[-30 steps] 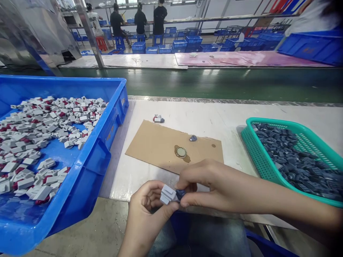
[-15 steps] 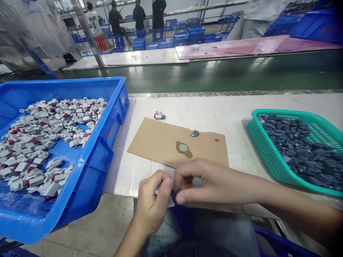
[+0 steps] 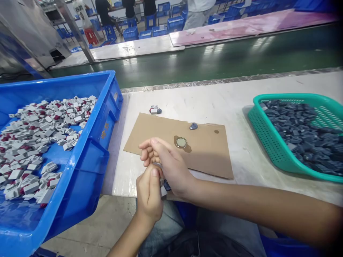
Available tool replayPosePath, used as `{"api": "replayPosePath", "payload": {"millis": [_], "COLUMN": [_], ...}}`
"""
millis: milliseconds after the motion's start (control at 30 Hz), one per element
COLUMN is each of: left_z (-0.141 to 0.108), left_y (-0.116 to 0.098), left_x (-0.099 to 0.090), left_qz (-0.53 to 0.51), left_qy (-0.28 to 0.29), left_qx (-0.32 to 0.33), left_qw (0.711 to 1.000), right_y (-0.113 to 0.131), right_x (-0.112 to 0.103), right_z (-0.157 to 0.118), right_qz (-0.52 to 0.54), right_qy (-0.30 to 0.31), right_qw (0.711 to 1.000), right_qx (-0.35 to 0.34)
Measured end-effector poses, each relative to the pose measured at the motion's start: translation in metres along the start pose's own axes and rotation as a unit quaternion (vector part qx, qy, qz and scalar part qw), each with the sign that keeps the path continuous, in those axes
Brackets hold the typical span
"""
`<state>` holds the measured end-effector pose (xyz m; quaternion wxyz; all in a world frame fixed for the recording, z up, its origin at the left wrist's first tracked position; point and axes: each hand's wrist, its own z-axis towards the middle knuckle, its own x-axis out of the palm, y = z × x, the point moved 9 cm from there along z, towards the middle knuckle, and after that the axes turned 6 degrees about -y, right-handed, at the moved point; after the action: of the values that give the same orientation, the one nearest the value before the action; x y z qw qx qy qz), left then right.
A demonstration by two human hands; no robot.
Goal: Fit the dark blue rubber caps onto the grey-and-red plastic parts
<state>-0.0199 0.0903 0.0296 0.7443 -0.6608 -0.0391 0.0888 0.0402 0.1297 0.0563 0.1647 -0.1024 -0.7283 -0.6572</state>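
Near the table's front edge, my left hand (image 3: 150,194) is closed around a small light-grey plastic piece with a dark blue piece (image 3: 166,185) at its right side; fingers hide most of both. My right hand (image 3: 171,166) lies across the top, its palm against the dark blue piece or very close to it. The right fingers are loosely curled past my left hand, with nothing visible in them. Beyond the hands, a round metal-rimmed dish (image 3: 181,142) sits in a wet stain on a cardboard sheet (image 3: 211,157). A loose dark blue piece (image 3: 193,126) lies behind it.
On the left stands a blue bin (image 3: 93,142) of grey and dark red plastic parts. A green basket (image 3: 270,151) of dark blue pieces is at right. One small assembled part (image 3: 154,110) lies behind the cardboard. A green conveyor belt (image 3: 160,66) runs across the back; people work beyond.
My right hand has shifted left and up, from beside the held pieces to over them, and its fingers have loosened. My left hand keeps its grip. The view has tilted slightly.
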Motion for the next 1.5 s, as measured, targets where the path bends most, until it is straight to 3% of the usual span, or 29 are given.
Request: {"api": "replayPosePath", "payload": {"millis": [300, 500, 733, 900, 1167, 1333, 1500], "left_z": [0.000, 0.001, 0.004, 0.004, 0.001, 0.004, 0.012], "left_y": [-0.011, -0.001, -0.004, -0.008, -0.008, -0.004, 0.010], "left_x": [0.008, 0.004, 0.000, -0.002, -0.009, -0.004, 0.003], "left_qz": [0.048, 0.030, -0.001, -0.024, -0.060, -0.074, -0.127], "left_qy": [0.104, 0.090, 0.064, 0.059, 0.023, 0.058, 0.089], "left_qx": [0.066, 0.055, 0.072, 0.085, 0.089, 0.043, -0.076], "left_qw": [0.991, 0.994, 0.995, 0.994, 0.994, 0.995, 0.985], "right_y": [-0.024, -0.030, -0.037, -0.036, -0.027, -0.032, -0.032], "right_x": [-0.001, 0.003, 0.006, 0.006, -0.006, -0.009, -0.007], "right_z": [0.000, 0.002, 0.001, 0.002, -0.002, -0.006, 0.001], "right_qz": [0.017, 0.031, 0.081, 0.121, 0.151, 0.137, 0.140], "right_qy": [-0.006, -0.007, -0.024, -0.029, -0.115, -0.118, -0.109], "right_qw": [0.994, 0.987, 0.969, 0.970, 0.974, 0.973, 0.969], "right_qx": [0.108, 0.159, 0.231, 0.210, 0.121, 0.142, 0.172]}}
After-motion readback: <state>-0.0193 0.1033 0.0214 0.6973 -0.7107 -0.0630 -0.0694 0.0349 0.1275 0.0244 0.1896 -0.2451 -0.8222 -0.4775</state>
